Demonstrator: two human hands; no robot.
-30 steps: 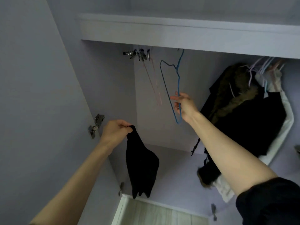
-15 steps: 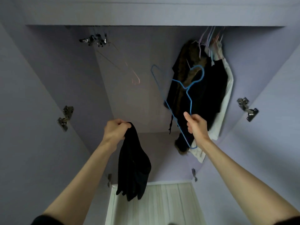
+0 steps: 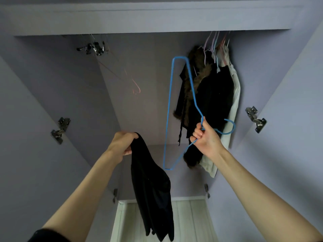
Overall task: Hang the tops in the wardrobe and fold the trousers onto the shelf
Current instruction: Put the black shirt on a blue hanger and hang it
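Nearest the camera, two bare forearms are reaching up into the open wardrobe (image 3: 288, 84). The left hand (image 3: 122, 144) is clenching its fingers round the top of a black garment (image 3: 152, 189), which is hanging limp below the fist and drooping down over the pale floor (image 3: 188, 222); whether it is a top or trousers cannot be told. The right hand (image 3: 206, 138) is gripping a blue hanger (image 3: 168, 109) at its neck, fingers curled round the wire. The hanger is standing on end, its hook pointing right past the knuckles and its long bar running up and down between the two hands, clear of the garment.

Further in, the wardrobe is holding a bunch of clothes (image 3: 209, 102) on the right: dark coats, one with brown fur trim, and a white piece behind them, all hanging on pale hangers (image 3: 213, 44) and lying just behind the blue hanger and the right hand. To the left, a pink hanger (image 3: 134, 86) is hanging bare, beside metal clips (image 3: 94, 48) up under the shelf (image 3: 139, 20). Hinges (image 3: 60, 130) are sitting on both side walls.
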